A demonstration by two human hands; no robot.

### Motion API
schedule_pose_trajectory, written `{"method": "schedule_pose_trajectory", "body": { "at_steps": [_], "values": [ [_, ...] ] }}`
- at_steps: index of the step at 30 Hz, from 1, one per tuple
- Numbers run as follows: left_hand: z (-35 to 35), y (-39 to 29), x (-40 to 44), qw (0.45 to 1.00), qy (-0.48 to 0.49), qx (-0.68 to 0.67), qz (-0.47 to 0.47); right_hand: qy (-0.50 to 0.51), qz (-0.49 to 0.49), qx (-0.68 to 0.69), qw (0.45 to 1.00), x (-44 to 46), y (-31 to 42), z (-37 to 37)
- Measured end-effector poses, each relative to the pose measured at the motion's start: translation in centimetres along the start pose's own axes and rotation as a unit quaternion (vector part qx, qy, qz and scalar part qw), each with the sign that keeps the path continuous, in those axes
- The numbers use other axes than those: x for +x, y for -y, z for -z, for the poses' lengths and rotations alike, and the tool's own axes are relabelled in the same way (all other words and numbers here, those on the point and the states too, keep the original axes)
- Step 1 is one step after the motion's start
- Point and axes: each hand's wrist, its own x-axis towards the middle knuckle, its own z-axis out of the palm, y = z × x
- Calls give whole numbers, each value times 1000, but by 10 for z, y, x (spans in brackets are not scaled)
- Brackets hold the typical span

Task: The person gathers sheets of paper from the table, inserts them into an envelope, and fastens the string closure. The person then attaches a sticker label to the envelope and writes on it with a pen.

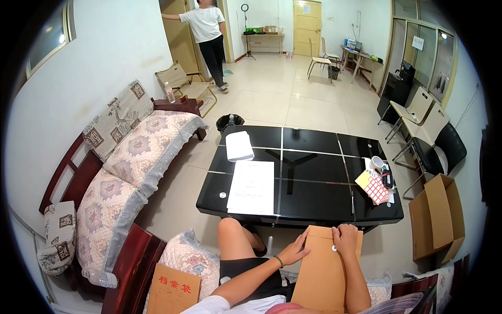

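Note:
A brown paper envelope (320,272) lies across my lap, its flap end toward the black table. My left hand (294,250) rests at the envelope's left edge, fingers stretched out toward its top. At the upper right, my right hand (345,238) holds the envelope with its fingers bent over the edge. A small white round button shows beside the right hand. On the seat to my left lies another brown envelope (172,290) with red characters. Printed sheets (252,186) lie near the table's front edge, with a thick white paper stack (239,146) behind them.
The black glossy table (314,162) stands ahead, with tape (376,161) and red-and-white label sheets (374,189) at its right. A patterned sofa (125,183) is at left, an open cardboard box (436,220) at right. A person (206,31) stands by a doorway.

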Motion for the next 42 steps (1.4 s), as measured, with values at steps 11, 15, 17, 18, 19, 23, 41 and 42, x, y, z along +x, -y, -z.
{"method": "schedule_pose_trajectory", "body": {
  "at_steps": [11, 15, 17, 18, 19, 23, 41, 42],
  "values": [
    [-1, 4, 0, 1000, -9, 10, -12, 2, 0, -6, 1000, -1, -3, -3],
    [0, 2, 1, 998, -14, 50, -19, -7, 4, -12, 1000, -1, -2, -3],
    [-1, 4, -3, 997, -13, 72, -14, 0, 3, -9, 1000, -2, -2, -2],
    [1, 2, -2, 997, -8, 78, -9, 2, 5, -7, 1000, -1, -2, -2],
    [3, 0, 0, 996, -5, 84, -3, 3, 4, -5, 1000, -1, -2, -2],
    [0, 5, -1, 997, -13, 76, -13, -2, 3, 0, 1000, -1, -1, -2],
    [1, 5, 0, 999, 1, 43, -10, -11, 17, -12, 1000, -1, -4, -4],
    [2, 4, 0, 999, 7, 35, -3, -10, 17, -14, 1000, -1, -4, -4]
  ]
}}
